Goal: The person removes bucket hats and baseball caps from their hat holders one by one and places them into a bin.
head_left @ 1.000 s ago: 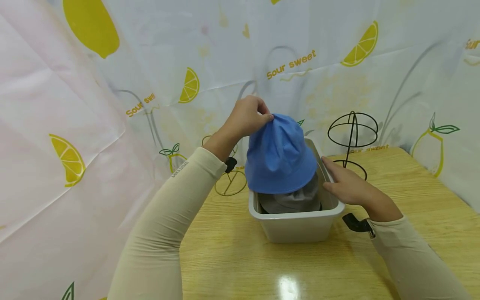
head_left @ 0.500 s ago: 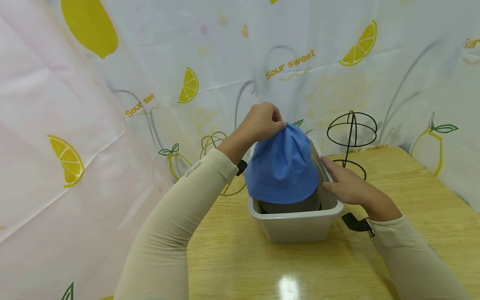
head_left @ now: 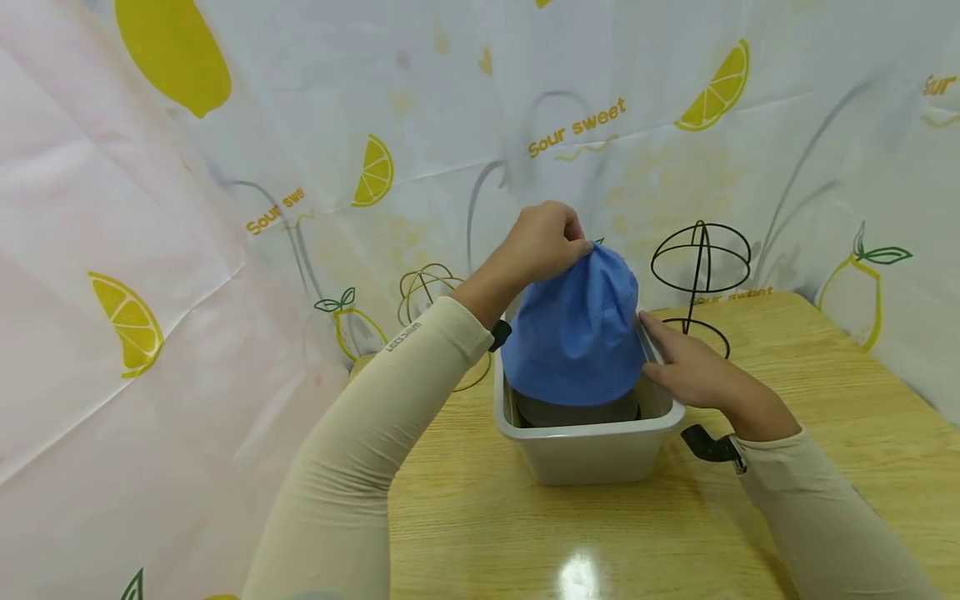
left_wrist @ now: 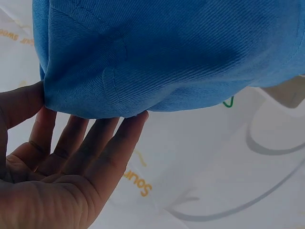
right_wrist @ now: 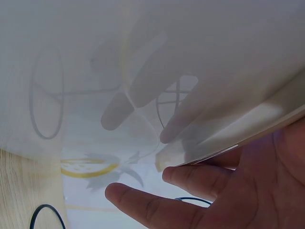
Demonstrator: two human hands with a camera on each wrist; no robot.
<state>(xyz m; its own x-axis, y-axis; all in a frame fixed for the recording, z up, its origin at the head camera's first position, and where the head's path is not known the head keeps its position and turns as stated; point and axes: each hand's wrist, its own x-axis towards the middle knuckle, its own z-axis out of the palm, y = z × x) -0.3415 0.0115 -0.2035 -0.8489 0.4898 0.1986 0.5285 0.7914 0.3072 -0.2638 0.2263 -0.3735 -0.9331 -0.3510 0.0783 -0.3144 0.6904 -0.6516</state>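
In the head view my left hand (head_left: 546, 243) pinches the crown of a blue bucket hat (head_left: 573, 350) and holds it up over a light grey plastic bin (head_left: 596, 454). The left wrist view shows the thumb and fingertips at the edge of the hat's cloth (left_wrist: 157, 57). A dark grey hat (head_left: 577, 412) lies in the bin, partly hidden under the blue one. My right hand (head_left: 690, 367) rests at the bin's right rim. The right wrist view has its fingers (right_wrist: 152, 207) extended along the outer wall (right_wrist: 214, 62), which mirrors them.
A black wire hat stand (head_left: 701, 287) stands behind the right hand. Another wire stand, brass-coloured (head_left: 427, 292), is partly hidden behind the left arm. Under everything is a wooden table (head_left: 480, 517); a lemon-print sheet (head_left: 420, 100) hangs behind it.
My left hand has carried the blue hat to the right and somewhat lower, covering more of the dark grey hat. The right hand has stayed at the bin's rim.
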